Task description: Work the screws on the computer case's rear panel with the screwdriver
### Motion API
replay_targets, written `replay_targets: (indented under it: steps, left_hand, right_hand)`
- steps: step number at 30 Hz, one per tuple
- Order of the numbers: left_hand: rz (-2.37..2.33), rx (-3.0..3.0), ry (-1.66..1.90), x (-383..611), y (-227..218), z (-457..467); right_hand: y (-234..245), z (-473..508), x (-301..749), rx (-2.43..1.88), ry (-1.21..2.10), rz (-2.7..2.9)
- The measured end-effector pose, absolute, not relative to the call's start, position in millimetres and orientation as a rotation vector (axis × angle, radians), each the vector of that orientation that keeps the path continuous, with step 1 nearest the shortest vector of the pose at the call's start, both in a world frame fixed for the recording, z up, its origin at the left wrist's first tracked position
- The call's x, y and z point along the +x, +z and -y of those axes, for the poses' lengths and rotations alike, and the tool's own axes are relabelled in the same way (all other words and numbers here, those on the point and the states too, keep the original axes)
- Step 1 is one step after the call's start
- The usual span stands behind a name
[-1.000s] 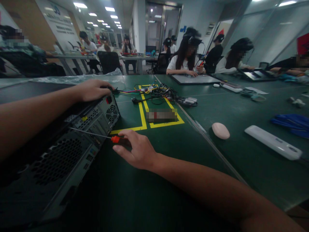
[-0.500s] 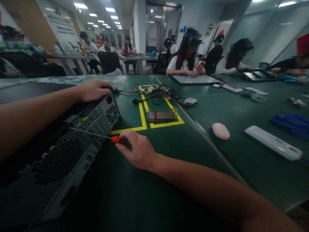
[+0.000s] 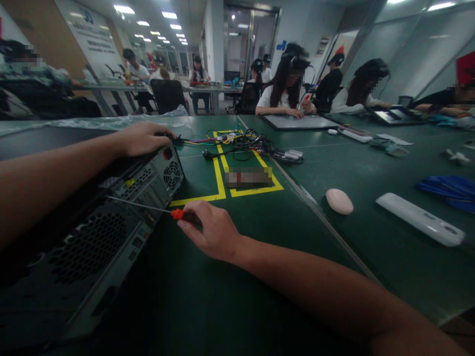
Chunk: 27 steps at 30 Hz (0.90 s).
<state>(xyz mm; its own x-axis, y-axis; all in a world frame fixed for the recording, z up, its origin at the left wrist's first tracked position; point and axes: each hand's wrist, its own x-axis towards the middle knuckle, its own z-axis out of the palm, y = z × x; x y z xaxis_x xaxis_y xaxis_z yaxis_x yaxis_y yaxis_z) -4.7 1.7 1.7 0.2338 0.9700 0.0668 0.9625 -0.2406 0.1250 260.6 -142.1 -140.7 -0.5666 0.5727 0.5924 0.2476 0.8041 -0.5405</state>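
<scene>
- Head view, right side: my right hand (image 3: 211, 230) is closed round the dark handle of the screwdriver (image 3: 156, 208). Thumb and fingertips pinch it just behind the orange collar. I judge that grip lets the tool roll between the fingers.
- The thin shaft runs leftward from those fingers, nearly level, and its tip meets the rear panel of the computer case (image 3: 92, 242), beyond the fan grille (image 3: 171, 174) as seen from the fingers.
- Head view, left side: my left hand (image 3: 143, 138) lies on the case's upper far corner, fingers curled over the edge and gripping it. I judge that this steadies the box against the tool's push.
- The case lies on its side on the green table (image 3: 260, 217), rear panel facing my right hand.
- Past my left fingertips sits a tangle of cables (image 3: 245, 141). Well apart to the right of my right hand lie a pink mouse (image 3: 339, 201) and a white bar (image 3: 419, 219).
</scene>
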Motion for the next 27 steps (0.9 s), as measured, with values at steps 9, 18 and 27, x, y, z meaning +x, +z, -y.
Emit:
replay_targets:
  steps: [9, 18, 27]
  left_hand:
    - [-1.903, 2.439, 0.205, -6.3, 0.6, -2.7]
    - [-1.897, 2.435, 0.224, -6.8, -0.1, -2.7]
    - [-1.901, 2.426, 0.213, -7.7, -0.3, -4.1]
  right_hand:
    - [-140.7, 142.1, 260.4, -0.63, 0.508, 2.191]
    - [-141.1, 142.3, 260.4, -0.613, 0.486, 2.177]
    - [-138.5, 143.9, 260.0, -0.647, 0.486, 2.19]
